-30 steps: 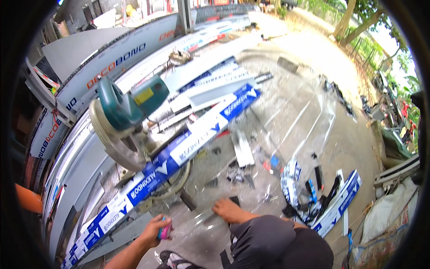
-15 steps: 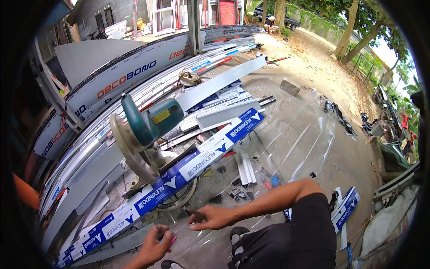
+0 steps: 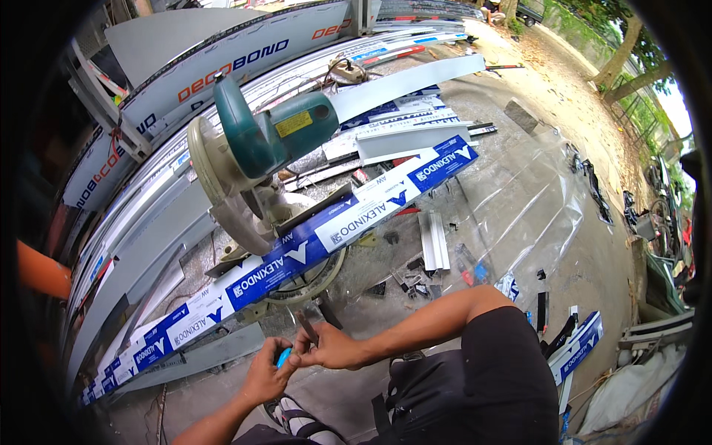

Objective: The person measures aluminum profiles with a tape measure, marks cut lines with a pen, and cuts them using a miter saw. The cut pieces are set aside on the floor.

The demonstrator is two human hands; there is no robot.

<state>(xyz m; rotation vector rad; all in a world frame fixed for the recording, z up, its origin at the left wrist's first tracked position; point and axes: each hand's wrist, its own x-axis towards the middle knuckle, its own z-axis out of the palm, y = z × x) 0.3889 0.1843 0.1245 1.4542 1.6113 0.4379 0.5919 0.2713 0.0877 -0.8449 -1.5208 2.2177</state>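
Close together at the lower middle are my two hands. My left hand is closed around a small bright blue object, whose kind I cannot make out. My right hand grips a flat brown stick-like piece that points up from the fingers, and its fingertips meet the left hand's. Beyond them, a long profile in blue and white film lies slantwise across the base of a green mitre saw. The saw's pale blade guard stands over the profile's far side.
Long metal profiles lie stacked at the left, beside a large printed panel. Short offcuts and dark scraps litter the floor right of the saw. A concrete block sits farther off. An orange rounded shape intrudes at left.
My hands have come together; before, they were apart. The blue object now shows in my left hand, where a bit of pink showed before. The view has tilted downward, while the saw and profile stay put.
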